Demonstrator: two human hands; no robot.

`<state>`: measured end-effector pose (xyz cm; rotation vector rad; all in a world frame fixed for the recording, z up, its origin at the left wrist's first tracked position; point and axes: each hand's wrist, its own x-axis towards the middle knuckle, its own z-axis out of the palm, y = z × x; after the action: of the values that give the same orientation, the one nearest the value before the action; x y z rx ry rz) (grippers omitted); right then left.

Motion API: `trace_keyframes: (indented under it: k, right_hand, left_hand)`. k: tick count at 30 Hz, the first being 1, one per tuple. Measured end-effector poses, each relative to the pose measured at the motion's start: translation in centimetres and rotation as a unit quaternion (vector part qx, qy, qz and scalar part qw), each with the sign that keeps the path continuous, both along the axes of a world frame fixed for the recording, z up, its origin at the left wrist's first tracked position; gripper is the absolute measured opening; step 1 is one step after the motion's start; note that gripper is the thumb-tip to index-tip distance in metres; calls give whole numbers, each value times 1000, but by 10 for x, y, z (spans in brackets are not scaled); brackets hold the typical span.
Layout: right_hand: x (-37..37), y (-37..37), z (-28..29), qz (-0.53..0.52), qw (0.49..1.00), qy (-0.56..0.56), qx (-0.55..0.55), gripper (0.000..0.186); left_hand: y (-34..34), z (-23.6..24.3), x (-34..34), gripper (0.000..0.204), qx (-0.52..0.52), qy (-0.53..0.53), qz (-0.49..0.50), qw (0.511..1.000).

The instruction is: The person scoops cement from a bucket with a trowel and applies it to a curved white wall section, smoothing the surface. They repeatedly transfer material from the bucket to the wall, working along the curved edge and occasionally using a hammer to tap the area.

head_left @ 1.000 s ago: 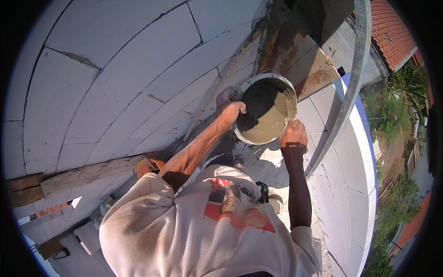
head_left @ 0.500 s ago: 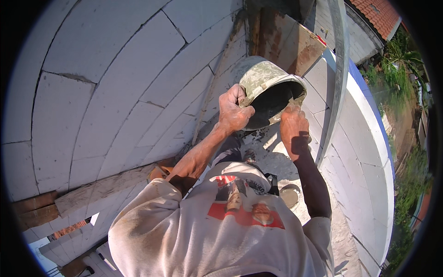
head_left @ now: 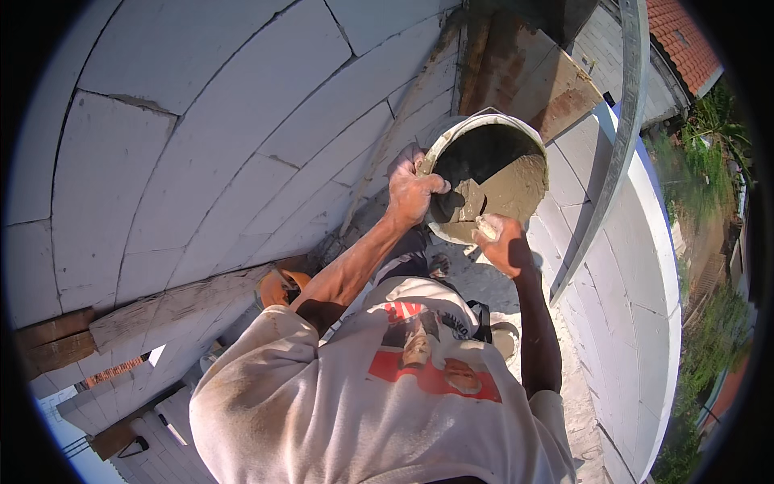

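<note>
Left hand [head_left: 409, 189]: fingers gripping the rim of a pale, mortar-smeared round bucket [head_left: 453, 135], tilted bodyward between both hands. Right hand [head_left: 506, 246]: fingers closed round a pale, caked tool handle [head_left: 487, 228]. Probably working the wet grey mortar [head_left: 516, 185]; next move likely needs a steady rim.

The bucket [head_left: 493, 119] is rimmed in dirty white, and its mortar [head_left: 518, 184] is coloured grey-brown. Left of the bucket, a pale block wall [head_left: 234, 121] is crossed by dark lines. Below it, an off-white shirt [head_left: 322, 403] is printed in red and black; right of it, a roof [head_left: 681, 36] is tiled orange.
</note>
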<state>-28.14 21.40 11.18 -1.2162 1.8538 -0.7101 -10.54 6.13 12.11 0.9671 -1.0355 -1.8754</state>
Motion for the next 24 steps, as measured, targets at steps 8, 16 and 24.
trace_keyframes:
  k: [8, 16, 24]
  right_hand:
    - [-7, -15, 25, 47, 998, 45, -19, 40]
    - [-10, -39, 79, -29, 988, -105, 114, 21]
    - [-55, -109, 184, -144, 975, -169, -10, 18]
  left_hand:
    - [-19, -24, -8, 18, 162, 135, 111, 971]
    - [-30, -39, 33, 26, 275, 53, 124, 952]
    - [-61, -78, 41, 31, 244, -78, 91, 962]
